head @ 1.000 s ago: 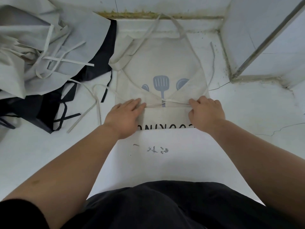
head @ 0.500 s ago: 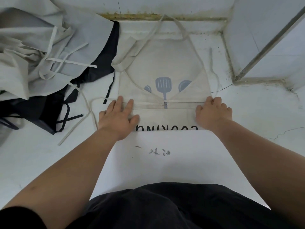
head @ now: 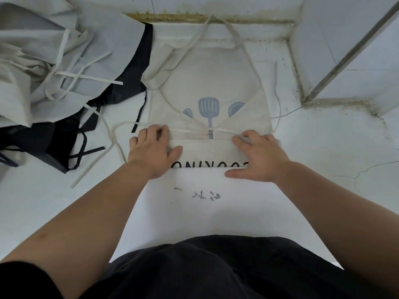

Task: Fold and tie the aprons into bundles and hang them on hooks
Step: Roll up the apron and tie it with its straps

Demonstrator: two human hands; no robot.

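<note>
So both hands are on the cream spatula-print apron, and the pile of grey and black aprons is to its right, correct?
No: the head view shows the pile of grey and black aprons to the left of the cream spatula-print apron, not its right. The left hand and right hand are on it.

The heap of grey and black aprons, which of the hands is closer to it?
Left. The left hand rests on the cream apron at its side edge, just right of the heap; the right hand rests on the apron's opposite side, farther off.
</note>
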